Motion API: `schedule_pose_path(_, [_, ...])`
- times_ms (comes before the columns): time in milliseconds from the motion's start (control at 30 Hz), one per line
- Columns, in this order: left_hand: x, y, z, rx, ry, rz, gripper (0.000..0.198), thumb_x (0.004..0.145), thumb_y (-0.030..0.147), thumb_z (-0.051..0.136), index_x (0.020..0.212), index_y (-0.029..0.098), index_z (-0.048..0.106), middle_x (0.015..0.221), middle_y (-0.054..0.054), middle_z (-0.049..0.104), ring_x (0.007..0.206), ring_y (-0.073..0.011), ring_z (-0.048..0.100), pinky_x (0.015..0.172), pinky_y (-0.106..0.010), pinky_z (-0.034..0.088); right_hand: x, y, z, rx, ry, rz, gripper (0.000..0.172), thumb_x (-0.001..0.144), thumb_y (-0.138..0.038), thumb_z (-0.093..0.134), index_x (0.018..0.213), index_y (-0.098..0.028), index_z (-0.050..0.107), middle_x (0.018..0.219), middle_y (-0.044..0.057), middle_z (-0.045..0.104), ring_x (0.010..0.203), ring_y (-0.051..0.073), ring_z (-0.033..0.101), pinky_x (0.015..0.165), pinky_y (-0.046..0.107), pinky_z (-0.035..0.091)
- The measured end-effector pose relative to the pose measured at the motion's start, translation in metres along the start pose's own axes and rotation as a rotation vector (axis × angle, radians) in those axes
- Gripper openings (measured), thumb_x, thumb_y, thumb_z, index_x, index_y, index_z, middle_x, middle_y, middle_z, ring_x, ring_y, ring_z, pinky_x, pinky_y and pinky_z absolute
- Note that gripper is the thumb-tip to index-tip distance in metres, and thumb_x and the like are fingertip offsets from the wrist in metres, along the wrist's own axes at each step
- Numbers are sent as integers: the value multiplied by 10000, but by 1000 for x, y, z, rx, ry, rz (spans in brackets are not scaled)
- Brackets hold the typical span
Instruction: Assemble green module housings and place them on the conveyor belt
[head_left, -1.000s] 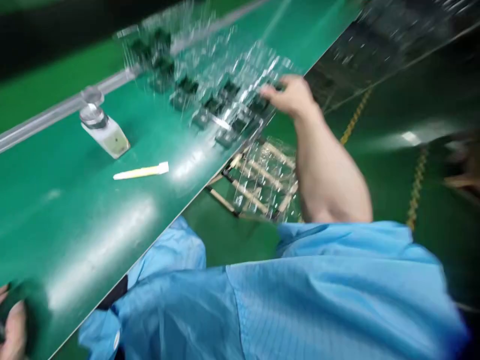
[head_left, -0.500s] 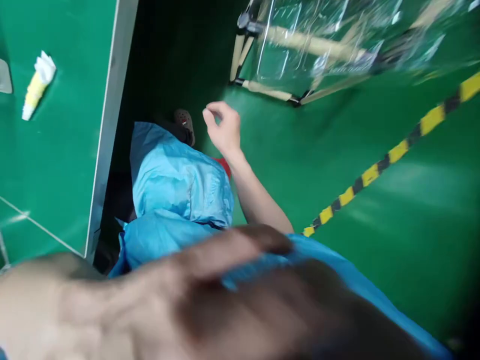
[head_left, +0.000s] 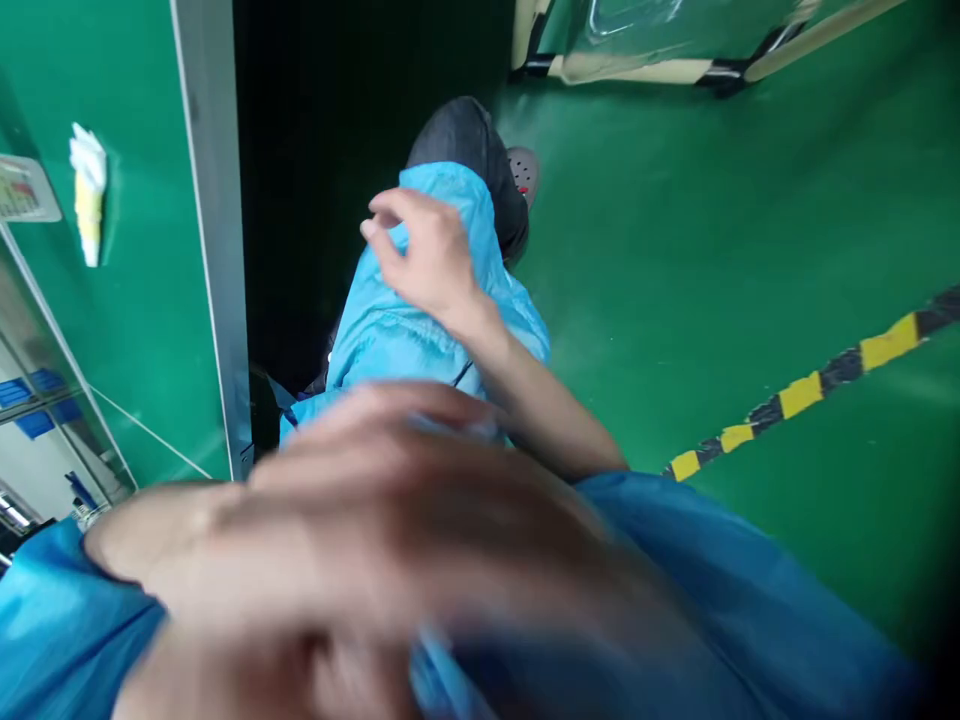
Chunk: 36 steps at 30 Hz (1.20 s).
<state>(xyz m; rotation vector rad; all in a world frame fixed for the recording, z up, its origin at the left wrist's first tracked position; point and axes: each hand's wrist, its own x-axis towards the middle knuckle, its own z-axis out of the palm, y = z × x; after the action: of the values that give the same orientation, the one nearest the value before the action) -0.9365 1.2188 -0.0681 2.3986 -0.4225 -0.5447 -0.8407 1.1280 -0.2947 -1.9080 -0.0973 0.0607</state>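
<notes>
My left hand [head_left: 390, 520] fills the lower middle of the view, very close to the camera and smeared by motion. Its fingertips cannot be made out, nor whether anything is in them. Farther down, my right hand [head_left: 424, 250] hangs over the lap of a light blue smock [head_left: 517, 320]. Its thumb and forefinger are curled but apart, with nothing visible between them.
At left is a green tabletop [head_left: 142, 330] with a metal edge [head_left: 214, 200]. A yellow-and-white tube-like item [head_left: 88, 200] and a labelled clear piece [head_left: 26, 190] lie there. A pipe-frame rack [head_left: 637, 70] stands at the top right. Striped tape [head_left: 802, 395] crosses the green floor.
The view has shifted, bringing more of the legs and table's near part into sight. My right hand now lies over the smock instead of the floor, its thumb and forefinger farther apart.
</notes>
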Motion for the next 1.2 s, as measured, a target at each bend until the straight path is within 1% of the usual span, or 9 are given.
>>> schedule_pose_path(100, [35,-52,20,-31,-77,259,271,919,137,527,1110,268,669,1143,-21,710,1075,-217,686,935,-431,614,9,5,12,-88,-231,37,161,1018,-202,534,1111,-120,635,1042,88,663,964,227,630,902,331,469])
schedule_pose_path(200, [30,-110,54,-58,19,11,245,924,159,497,1062,220,690,1071,-71,731,1032,-213,695,899,-385,599,16,30,12,-131,-329,95,164,992,-136,511,1058,-111,659,1028,114,670,945,253,635,859,335,468])
schedule_pose_path(333, [6,-162,77,12,105,-280,278,969,205,419,979,183,696,956,-95,724,882,-175,704,782,-306,587,22,62,9,-92,-251,157,273,948,-61,445,1088,-138,666,1016,93,679,909,230,641,781,296,476])
schedule_pose_path(533, [-8,-189,83,4,140,-587,358,1010,423,438,910,157,657,888,-62,682,836,-156,665,767,-319,560,14,76,6,-89,-149,227,272,954,-139,433,1035,-178,690,973,72,696,848,237,648,714,308,475])
schedule_pose_path(767, [-30,-196,121,-89,157,-679,436,998,520,457,886,145,648,908,-55,676,853,-153,653,764,-325,555,-31,86,-19,-149,-78,199,296,983,-155,399,1018,-149,693,962,80,712,849,223,685,739,313,529])
schedule_pose_path(900, [-80,-192,135,-92,306,-786,422,971,527,510,891,146,674,934,-62,685,900,-169,655,840,-367,552,-53,94,-24,-171,-135,129,293,985,-182,401,1030,-166,689,971,77,715,879,218,691,796,317,549])
schedule_pose_path(1067, [-188,-204,153,-29,650,-1111,356,948,477,586,1043,138,638,1043,-69,659,984,-195,637,927,-433,536,-57,93,-13,-240,-281,101,279,957,-202,407,948,-196,686,963,92,714,906,267,678,815,374,527])
schedule_pose_path(1133, [-226,-210,164,-57,684,-1258,341,958,437,583,1123,140,613,1081,-76,646,967,-188,639,883,-412,559,-55,87,0,-295,-326,132,251,928,-186,432,923,-192,683,1003,107,710,959,295,665,843,397,505])
schedule_pose_path(1200, [-251,-211,178,-123,631,-1364,346,957,416,593,1165,140,601,1104,-77,641,949,-186,644,836,-387,577,-53,82,13,-342,-357,172,219,891,-154,468,920,-195,682,1039,93,707,998,300,653,862,393,486])
